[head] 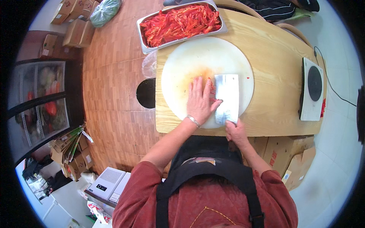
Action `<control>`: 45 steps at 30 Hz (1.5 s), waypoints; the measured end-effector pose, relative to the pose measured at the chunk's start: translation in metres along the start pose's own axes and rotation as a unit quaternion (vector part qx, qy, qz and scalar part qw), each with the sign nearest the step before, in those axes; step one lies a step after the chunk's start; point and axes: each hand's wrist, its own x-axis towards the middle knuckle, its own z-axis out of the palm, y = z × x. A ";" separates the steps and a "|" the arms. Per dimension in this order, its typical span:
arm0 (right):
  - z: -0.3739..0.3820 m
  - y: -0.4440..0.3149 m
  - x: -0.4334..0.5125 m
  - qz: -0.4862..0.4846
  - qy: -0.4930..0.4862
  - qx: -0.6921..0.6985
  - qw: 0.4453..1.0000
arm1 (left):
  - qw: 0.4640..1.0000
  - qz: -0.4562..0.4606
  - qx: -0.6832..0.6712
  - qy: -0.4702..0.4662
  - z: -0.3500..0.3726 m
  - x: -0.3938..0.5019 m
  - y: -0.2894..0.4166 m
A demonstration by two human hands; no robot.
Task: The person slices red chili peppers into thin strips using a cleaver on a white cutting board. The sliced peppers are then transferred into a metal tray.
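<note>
A round white cutting board [182, 57] lies at the left end of a wooden table, stained orange near its middle. My right hand [236, 131] is closed on the handle of a cleaver [227, 94], whose broad blade rests flat-looking over the board's right part. My left hand [199, 98] lies palm down on the board, fingers spread, its thumb against the blade's near side. Small red pepper pieces [212, 88] show between the left hand and the blade; whatever is under the palm is hidden. Beyond the board, a steel tray [225, 28] holds a heap of sliced red peppers [182, 24].
The wooden table [279, 85] carries a white appliance with a round black plate [303, 111] at far right, its cable trailing off. A black round bin [146, 93] and a clear plastic bag [149, 65] are by the left edge. Cardboard boxes [288, 154] stand below the table.
</note>
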 end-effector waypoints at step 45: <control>0.029 -0.240 0.104 0.125 -0.239 -0.121 0.955 | 0.388 -0.240 -0.829 0.323 -0.148 0.240 -0.073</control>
